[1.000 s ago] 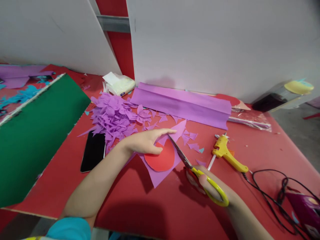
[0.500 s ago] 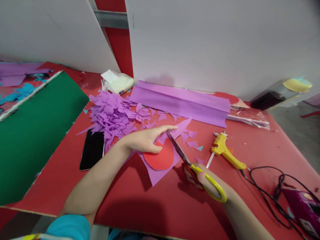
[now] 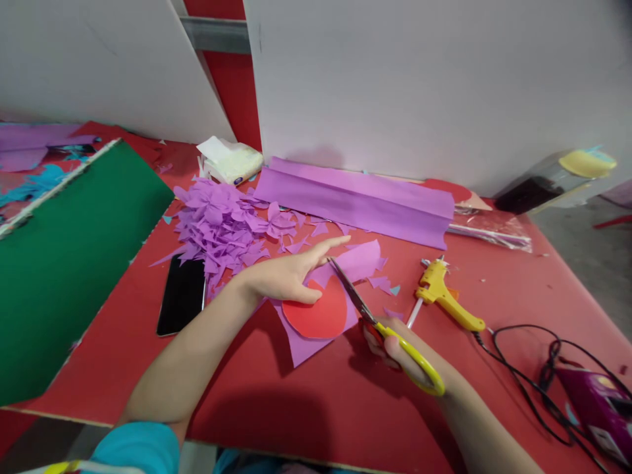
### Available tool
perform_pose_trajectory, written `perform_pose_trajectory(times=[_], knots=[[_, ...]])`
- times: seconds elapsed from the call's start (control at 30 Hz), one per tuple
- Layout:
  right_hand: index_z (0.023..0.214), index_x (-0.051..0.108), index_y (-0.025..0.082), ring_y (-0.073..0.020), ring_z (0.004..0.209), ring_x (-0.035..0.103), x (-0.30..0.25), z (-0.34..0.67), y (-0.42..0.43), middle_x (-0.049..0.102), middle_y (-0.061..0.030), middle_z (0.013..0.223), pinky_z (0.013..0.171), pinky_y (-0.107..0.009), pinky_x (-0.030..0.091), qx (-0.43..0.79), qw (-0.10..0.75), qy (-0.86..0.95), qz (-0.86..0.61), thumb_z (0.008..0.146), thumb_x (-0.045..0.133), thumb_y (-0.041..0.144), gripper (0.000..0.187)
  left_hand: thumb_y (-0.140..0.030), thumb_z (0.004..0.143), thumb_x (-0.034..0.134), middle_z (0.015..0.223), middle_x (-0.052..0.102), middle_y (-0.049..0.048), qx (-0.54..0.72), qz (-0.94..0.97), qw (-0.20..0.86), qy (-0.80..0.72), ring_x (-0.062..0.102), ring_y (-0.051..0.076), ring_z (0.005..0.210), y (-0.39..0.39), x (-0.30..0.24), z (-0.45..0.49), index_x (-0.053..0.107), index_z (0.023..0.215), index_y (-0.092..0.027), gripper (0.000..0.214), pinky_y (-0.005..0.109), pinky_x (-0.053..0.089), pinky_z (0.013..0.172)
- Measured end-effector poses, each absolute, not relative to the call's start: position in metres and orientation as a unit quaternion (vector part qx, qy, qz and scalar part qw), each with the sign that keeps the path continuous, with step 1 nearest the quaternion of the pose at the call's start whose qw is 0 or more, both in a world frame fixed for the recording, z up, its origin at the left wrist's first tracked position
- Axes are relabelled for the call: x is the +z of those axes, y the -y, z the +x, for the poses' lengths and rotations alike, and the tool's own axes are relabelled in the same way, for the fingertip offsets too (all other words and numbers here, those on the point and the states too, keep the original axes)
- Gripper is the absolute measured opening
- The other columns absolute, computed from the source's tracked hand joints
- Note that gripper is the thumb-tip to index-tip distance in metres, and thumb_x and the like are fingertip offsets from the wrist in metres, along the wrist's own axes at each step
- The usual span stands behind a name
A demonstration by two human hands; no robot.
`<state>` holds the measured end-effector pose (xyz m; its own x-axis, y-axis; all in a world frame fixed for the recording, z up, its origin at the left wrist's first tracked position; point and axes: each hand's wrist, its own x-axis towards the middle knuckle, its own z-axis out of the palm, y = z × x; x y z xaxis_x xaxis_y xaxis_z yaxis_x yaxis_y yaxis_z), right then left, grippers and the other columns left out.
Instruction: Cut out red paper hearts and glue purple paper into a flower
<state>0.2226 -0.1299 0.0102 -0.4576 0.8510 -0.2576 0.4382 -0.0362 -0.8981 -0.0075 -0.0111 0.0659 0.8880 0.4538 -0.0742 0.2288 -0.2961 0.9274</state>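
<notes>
My left hand point(image 3: 291, 273) pinches a red paper circle point(image 3: 318, 313) and the purple paper point(image 3: 301, 349) under it. Its thumb presses on the red circle; the other fingers are partly hidden behind the sheets, and the index finger sticks out. In my right hand point(image 3: 390, 345) are scissors point(image 3: 409, 359) with yellow handles, fingers through the loops. The blades look nearly closed, and they lie along the right side of the red circle, tips close to my left fingers. Beyond them a strip of the purple paper slants up to the right.
Left of centre lie a heap of purple paper petals point(image 3: 220, 224) and a black phone point(image 3: 182, 296). Folded purple paper point(image 3: 355, 201) and a tissue pack point(image 3: 232, 161) are behind. At right are a yellow glue gun point(image 3: 447, 296), its cable, and a lidded bottle point(image 3: 548, 181). A green board point(image 3: 89, 263) stands left.
The purple strip beyond the blades has shifted and looks wider and more rounded. The red circle has turned slightly, and my left index finger is a little higher.
</notes>
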Motion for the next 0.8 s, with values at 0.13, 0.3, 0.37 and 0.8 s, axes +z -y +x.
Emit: perform_pose_trajectory(times=[0.13,0.3,0.37,0.8], knots=[[0.06,0.032,0.021,-0.0094,0.047,0.026,0.011,0.222,0.129,0.036,0.0024,0.053,0.042,-0.025,0.023,0.532,0.196,0.676,-0.472,0.071,0.016,0.08,0.061,-0.005,0.064,0.051,0.149,0.013,0.0068,0.108,0.787,0.566,-0.222,0.019,0.025,0.135,0.013,0.063,-0.006,0.005,0.142,-0.025,0.092,0.037,0.029,0.105],[0.058,0.028,0.022,-0.0086,0.045,0.024,0.008,0.22,0.13,0.034,0.0033,0.052,0.041,-0.025,0.021,0.519,0.188,0.671,-0.495,0.068,0.011,0.082,0.063,-0.005,0.064,0.051,0.149,0.011,0.0083,0.104,0.765,0.587,-0.244,0.024,0.027,0.133,0.016,0.061,-0.004,0.001,0.141,-0.027,0.094,0.035,0.037,0.099],[0.058,0.028,0.022,-0.0083,0.045,0.024,0.007,0.219,0.13,0.033,0.0037,0.051,0.041,-0.025,0.021,0.516,0.188,0.669,-0.5,0.068,0.01,0.082,0.064,-0.005,0.064,0.05,0.15,0.009,0.0087,0.105,0.76,0.592,-0.247,0.024,0.027,0.133,0.016,0.061,-0.004,0.0,0.141,-0.027,0.095,0.033,0.038,0.097],[0.057,0.026,0.022,-0.0073,0.041,0.023,-0.001,0.22,0.132,0.03,0.0045,0.047,0.038,-0.024,0.019,0.516,0.189,0.66,-0.513,0.069,0.009,0.081,0.063,-0.006,0.064,0.051,0.148,0.017,0.0091,0.107,0.764,0.585,-0.252,0.026,0.025,0.132,0.016,0.061,-0.003,0.001,0.141,-0.027,0.094,0.034,0.037,0.099]])
